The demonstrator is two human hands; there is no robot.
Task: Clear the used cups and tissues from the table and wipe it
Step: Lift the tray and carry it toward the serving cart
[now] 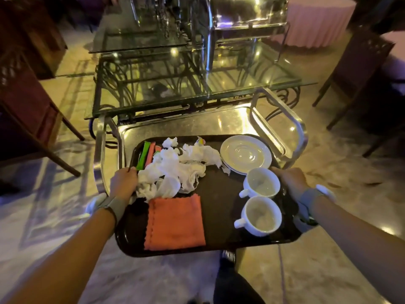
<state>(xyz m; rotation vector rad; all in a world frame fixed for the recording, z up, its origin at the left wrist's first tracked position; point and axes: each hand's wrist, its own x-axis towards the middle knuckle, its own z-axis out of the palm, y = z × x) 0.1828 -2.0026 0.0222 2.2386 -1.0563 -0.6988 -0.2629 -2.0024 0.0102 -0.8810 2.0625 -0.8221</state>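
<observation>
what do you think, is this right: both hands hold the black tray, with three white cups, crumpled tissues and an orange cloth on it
Not quite. The head view shows two white cups, not three: a near cup and a far cup. The rest stands: left hand and right hand hold the black tray, with crumpled tissues and an orange cloth on it.

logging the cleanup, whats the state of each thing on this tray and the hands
tray, held partly over the metal cart
left hand, grips the tray's left edge
right hand, grips its right edge
near cup, upright, looks empty
far cup, upright, looks empty
saucers, stacked
tissues, crumpled in a heap
orange cloth, folded flat
</observation>
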